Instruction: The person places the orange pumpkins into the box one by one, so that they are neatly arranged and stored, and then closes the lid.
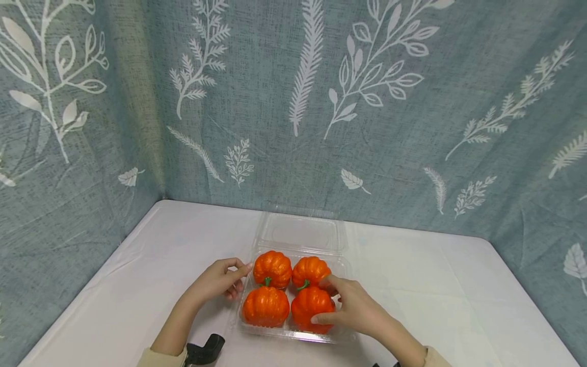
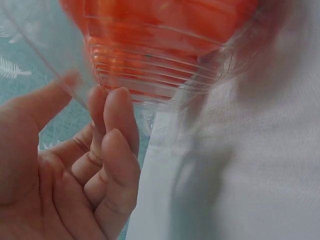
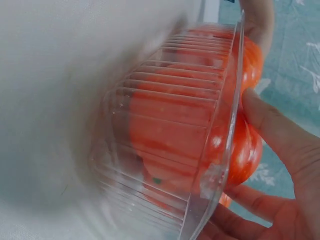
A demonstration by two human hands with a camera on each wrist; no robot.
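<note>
A clear plastic clamshell container (image 1: 298,335) holds orange toy pumpkins in two rows, its ribbed wall (image 2: 165,82) showing in the left wrist view. My left hand (image 1: 224,278) pinches the container's left rim, thumb on top and fingers bent beneath it. Over the front right pumpkin (image 1: 307,306), my right hand (image 1: 353,306) spreads thumb and fingers to either side and grips it inside the container. Beside it are the front left pumpkin (image 1: 266,308), the back left pumpkin (image 1: 272,267) and the back right pumpkin (image 1: 308,270), the back two with green stems.
The container's transparent lid (image 1: 300,232) lies folded back behind it, near the table's far edge. White cloth covers the table (image 1: 422,285). Blue-green curtains (image 1: 275,102) with white leaf prints stand behind and at both sides. A black device (image 1: 206,350) sits at my left wrist.
</note>
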